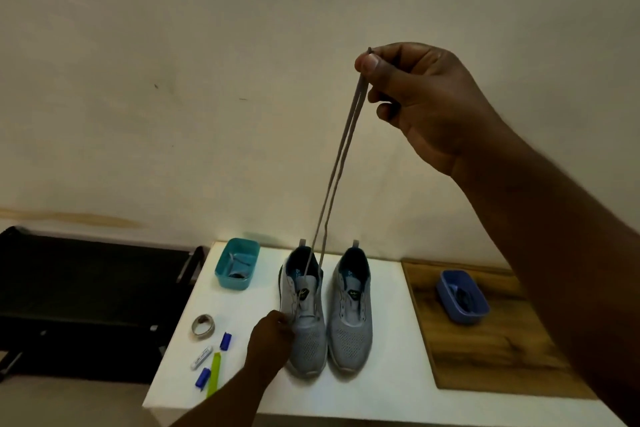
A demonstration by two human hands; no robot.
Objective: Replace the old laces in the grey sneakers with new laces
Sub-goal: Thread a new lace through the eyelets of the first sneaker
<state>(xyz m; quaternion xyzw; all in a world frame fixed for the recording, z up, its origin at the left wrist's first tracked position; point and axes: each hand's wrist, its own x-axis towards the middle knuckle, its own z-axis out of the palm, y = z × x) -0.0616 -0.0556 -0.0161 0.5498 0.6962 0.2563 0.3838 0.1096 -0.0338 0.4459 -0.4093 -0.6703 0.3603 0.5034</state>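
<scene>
At the near edge of the white table point(381, 388), my left hand point(268, 340) rests against the side of the left grey sneaker point(304, 315), fingers curled in at its lacing; whether they pinch anything there I cannot tell, because the back of my hand hides them. Just beside it stands the right grey sneaker point(351, 312), toes toward me, the two shoes near each other but not touching. To the left of my wrist lie small things on the table: a green strip point(214, 374), two blue caps point(225, 340) point(202, 378), a small white tube point(201, 357) and a roll of tape point(203, 324). Farther back on the left sits a teal tub point(237, 263) with something dark and coiled inside it. Off to the right, on a wooden board point(485, 350) that adjoins the table, a blue tub point(462, 296) holds dark laces or cords. From the eyelets of the left sneaker, a grey lace point(337, 163) rises in two strands, drawn taut and running close together. High above the shoes, my right hand point(419, 97) pinches both strands between thumb and forefinger, with the other fingers curled under. Behind everything is a plain pale wall point(207, 62), and a black frame point(86, 288) stands left of the table.
</scene>
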